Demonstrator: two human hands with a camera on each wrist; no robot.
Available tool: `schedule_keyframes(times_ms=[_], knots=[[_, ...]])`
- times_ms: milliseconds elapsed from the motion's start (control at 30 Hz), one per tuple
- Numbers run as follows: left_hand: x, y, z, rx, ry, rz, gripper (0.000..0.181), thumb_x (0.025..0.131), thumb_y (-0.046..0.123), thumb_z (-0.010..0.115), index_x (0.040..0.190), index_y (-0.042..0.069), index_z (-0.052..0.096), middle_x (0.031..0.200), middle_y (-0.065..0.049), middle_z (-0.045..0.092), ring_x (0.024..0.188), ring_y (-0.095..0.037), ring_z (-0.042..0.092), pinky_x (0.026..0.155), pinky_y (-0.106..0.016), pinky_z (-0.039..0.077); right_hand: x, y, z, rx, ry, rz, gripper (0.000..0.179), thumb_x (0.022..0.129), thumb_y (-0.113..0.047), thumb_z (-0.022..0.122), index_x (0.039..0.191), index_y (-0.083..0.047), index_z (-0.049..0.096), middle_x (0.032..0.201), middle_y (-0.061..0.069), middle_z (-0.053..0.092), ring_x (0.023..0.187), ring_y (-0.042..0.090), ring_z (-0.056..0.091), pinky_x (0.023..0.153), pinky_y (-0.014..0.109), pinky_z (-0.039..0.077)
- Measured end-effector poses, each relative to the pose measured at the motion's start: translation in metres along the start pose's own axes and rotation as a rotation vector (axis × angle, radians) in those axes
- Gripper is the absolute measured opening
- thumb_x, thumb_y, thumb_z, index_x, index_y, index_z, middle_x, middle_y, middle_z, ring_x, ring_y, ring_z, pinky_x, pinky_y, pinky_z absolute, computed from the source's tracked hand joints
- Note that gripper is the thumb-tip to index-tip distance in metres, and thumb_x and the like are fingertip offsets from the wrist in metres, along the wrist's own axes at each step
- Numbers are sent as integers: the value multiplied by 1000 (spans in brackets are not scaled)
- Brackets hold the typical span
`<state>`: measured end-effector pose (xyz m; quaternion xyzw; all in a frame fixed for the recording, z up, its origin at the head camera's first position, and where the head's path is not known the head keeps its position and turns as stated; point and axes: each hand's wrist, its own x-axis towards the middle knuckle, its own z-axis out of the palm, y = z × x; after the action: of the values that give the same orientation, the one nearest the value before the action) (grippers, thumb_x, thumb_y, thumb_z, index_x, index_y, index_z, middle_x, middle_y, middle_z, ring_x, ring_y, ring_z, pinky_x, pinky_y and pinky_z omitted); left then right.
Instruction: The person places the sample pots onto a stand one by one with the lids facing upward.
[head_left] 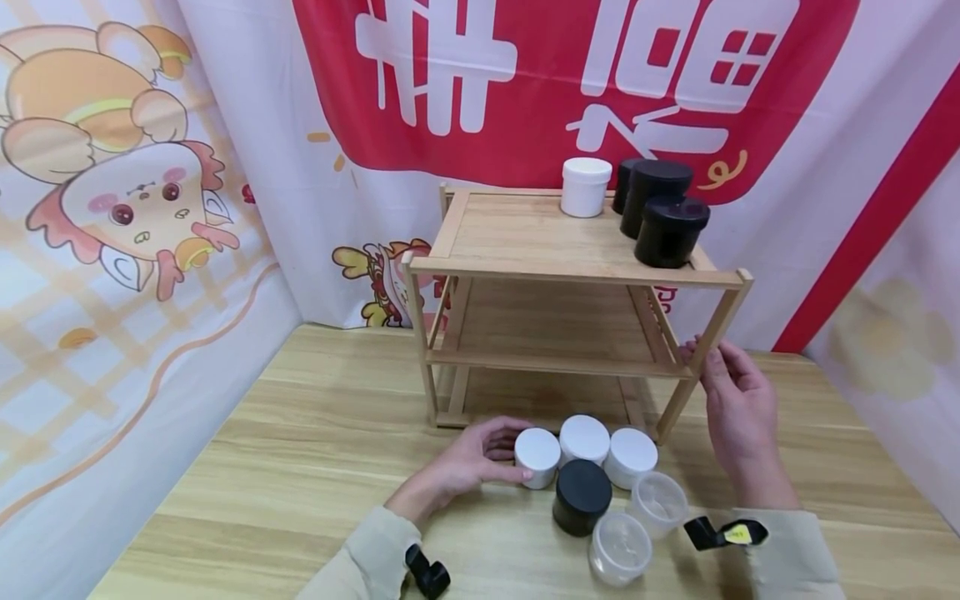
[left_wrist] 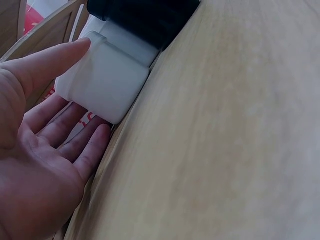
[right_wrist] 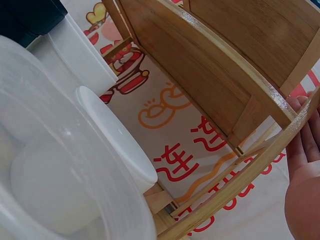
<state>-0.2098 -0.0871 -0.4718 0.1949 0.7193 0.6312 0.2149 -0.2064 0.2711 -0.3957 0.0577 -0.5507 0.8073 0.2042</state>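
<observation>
My left hand [head_left: 483, 454] is around the leftmost white jar [head_left: 537, 458], thumb against its near side and fingers behind it. In the left wrist view, the thumb tip touches that jar [left_wrist: 107, 80] by its lid, and a gap shows between jar and palm. Beside it stand two more white jars [head_left: 585, 439] [head_left: 632, 457], with a black jar [head_left: 582, 497] in front. My right hand [head_left: 738, 408] touches the front right post of the wooden shelf [head_left: 551, 363]. In the right wrist view its fingers [right_wrist: 296, 145] look straight and reach behind the post; the thumb is hidden.
Two clear plastic jars [head_left: 619, 550] [head_left: 660, 502] stand at the front right of the group. On the shelf's top board are a white jar [head_left: 585, 188] and several black jars [head_left: 670, 233]. A printed curtain [head_left: 247, 100] hangs behind the wood-grain table [head_left: 322, 392].
</observation>
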Motion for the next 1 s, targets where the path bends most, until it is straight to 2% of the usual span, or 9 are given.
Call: schedule_keyframes(times_ms=[467, 800, 1000], knots=[[-1, 1, 0, 1, 20, -17, 65, 86, 10, 89, 145, 12, 60, 146, -10, 66, 138, -28, 61, 120, -47, 49, 1, 1, 0, 2, 12, 8, 44, 107, -19, 64, 147, -2, 62, 124, 2, 73, 118, 11, 73, 105, 16, 54], [-3, 5, 0, -31, 25, -9, 65, 87, 8, 89, 145, 8, 59, 145, -14, 66, 139, -30, 61, 120, -44, 50, 1, -1, 0, 11, -1, -8, 44, 107, -19, 64, 147, 0, 61, 125, 2, 73, 118, 11, 72, 107, 17, 54], [-5, 11, 0, -26, 33, -6, 64, 87, 9, 89, 144, 9, 61, 144, -12, 67, 137, -28, 62, 120, -44, 50, 1, -1, 2, 62, 13, -19, 40, 106, -16, 66, 142, 1, 65, 120, 4, 75, 115, 12, 73, 107, 19, 55]])
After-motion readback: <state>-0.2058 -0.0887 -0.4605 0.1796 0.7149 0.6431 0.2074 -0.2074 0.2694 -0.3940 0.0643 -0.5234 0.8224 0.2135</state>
